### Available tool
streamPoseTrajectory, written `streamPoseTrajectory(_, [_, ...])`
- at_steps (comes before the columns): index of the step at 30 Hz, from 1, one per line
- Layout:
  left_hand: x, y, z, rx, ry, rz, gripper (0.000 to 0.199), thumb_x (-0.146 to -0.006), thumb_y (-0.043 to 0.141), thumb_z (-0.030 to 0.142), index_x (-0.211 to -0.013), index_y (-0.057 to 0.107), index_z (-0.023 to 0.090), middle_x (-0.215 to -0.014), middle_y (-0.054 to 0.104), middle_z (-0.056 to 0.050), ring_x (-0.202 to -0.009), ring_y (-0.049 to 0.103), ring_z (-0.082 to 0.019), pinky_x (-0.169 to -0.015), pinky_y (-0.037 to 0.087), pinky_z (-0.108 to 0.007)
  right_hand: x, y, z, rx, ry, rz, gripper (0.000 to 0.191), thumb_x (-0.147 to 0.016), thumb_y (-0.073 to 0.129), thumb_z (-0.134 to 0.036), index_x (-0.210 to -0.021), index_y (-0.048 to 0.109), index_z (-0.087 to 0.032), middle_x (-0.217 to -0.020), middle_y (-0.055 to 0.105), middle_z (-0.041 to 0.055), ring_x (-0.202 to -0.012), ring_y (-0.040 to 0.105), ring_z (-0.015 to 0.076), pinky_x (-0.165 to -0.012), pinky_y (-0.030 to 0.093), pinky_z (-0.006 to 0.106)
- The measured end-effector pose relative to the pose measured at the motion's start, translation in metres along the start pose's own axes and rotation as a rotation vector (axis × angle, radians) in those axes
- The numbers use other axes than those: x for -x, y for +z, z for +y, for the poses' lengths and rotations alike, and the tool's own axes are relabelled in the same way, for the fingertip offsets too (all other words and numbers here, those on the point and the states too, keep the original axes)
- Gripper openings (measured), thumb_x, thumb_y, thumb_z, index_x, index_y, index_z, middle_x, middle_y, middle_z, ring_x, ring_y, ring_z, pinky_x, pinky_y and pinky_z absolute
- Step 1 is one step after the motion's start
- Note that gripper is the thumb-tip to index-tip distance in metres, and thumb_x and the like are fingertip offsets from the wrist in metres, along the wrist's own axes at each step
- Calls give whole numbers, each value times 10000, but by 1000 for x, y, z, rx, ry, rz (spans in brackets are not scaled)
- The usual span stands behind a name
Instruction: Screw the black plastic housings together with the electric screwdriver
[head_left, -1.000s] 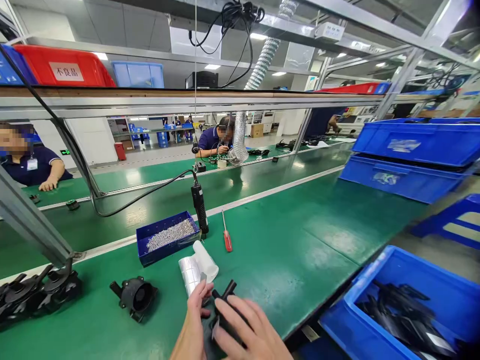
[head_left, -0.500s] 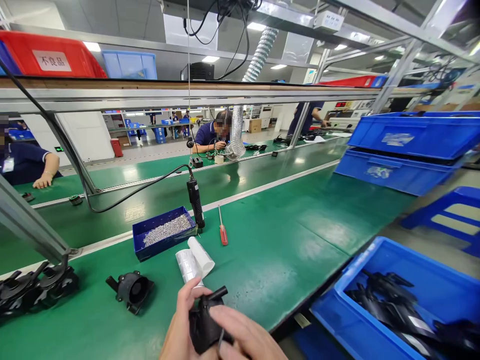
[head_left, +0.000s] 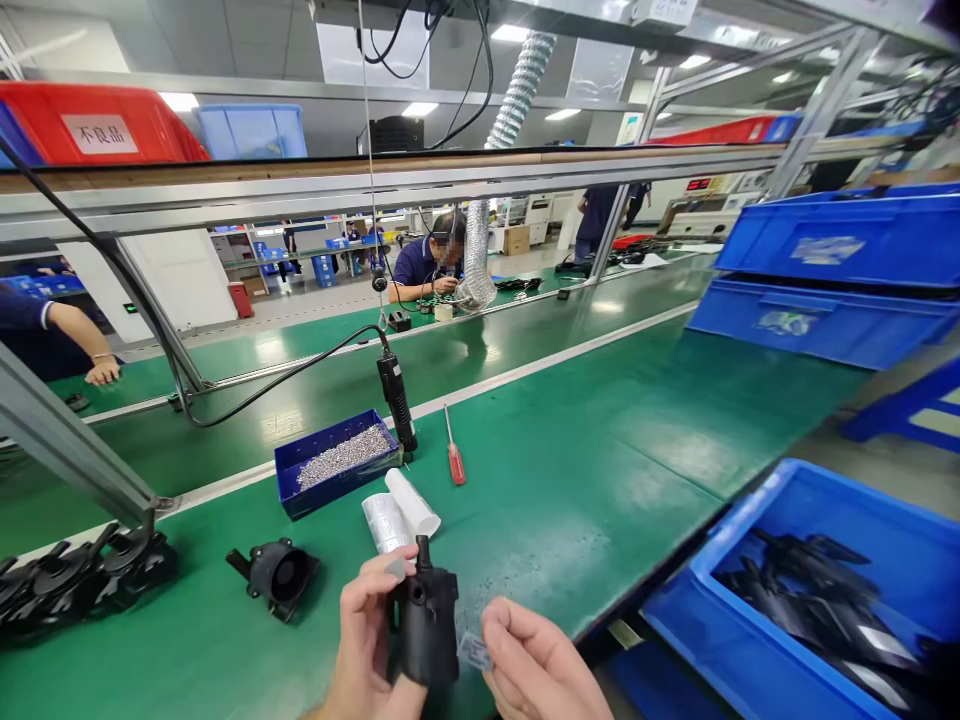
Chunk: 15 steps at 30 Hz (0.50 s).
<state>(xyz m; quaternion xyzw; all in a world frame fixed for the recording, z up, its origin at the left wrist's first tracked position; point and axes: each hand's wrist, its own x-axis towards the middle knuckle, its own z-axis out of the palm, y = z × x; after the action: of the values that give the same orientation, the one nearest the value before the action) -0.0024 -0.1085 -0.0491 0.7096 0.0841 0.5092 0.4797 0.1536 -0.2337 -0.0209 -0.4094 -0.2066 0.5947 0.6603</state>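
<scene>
Pump [head_left: 427, 625]: black plastic part held upright low in the middle of the view, just above the near edge of the surface [head_left: 585, 480], its thin nozzle pointing up.
Parts pile [head_left: 71, 585]: black parts heaped at the far left of the surface, under a slanted metal strut.
Co-worker's hand [head_left: 103, 372]: rests on the far belt at the left edge, a dark sleeve above it.
Loose part [head_left: 276, 575]: a black round housing lying on the surface, left of the hands and apart from them.
Tray [head_left: 337, 473]: small blue tray of silver screws, beyond the hands.
Left hand [head_left: 364, 640]: fingers closed around the pump's left side, thumb near the nozzle; it carries the pump.
Rolls [head_left: 397, 515]: white label rolls lying just behind the pump, between it and the tray.
Driver [head_left: 397, 400]: black electric screwdriver hanging on a cable, its tip just right of the tray.
Screwdriver [head_left: 454, 455]: red handle, lying right of the driver.
Label [head_left: 474, 650]: small pale sticker, just right of the pump's base.
Right hand [head_left: 544, 665]: fingers pinched on the label, close beside the pump.
Bin [head_left: 810, 600]: blue bin of black parts at the lower right, below the surface's edge.
Crates [head_left: 825, 280]: two stacked blue crates on the far right.
</scene>
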Motion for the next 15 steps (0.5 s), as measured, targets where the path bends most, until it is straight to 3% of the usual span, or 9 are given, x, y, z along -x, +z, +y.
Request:
streamPoseTrajectory(6, [2,-1,-5,12,31,-3,595,-953,711,200,-1473,437,297,-1448,501,-197,-1429,539,-339,-1086,583,-487,-9,8,2,103,28,-47,682,-809,860,-812,-816,514,-225,-526,285,-151,-478,151,42,-464,79,228])
streamPoseTrajectory(15, [-2,4,5,-2,22,-32,540,-972,687,185,-1434,447,327,-1373,506,-147,-1347,560,-308,-1039,575,-431,-8,23,-11,244,-33,-27,651,-846,850,-780,-790,562,-199,-597,363,-99,-557,251,72,-546,178,242])
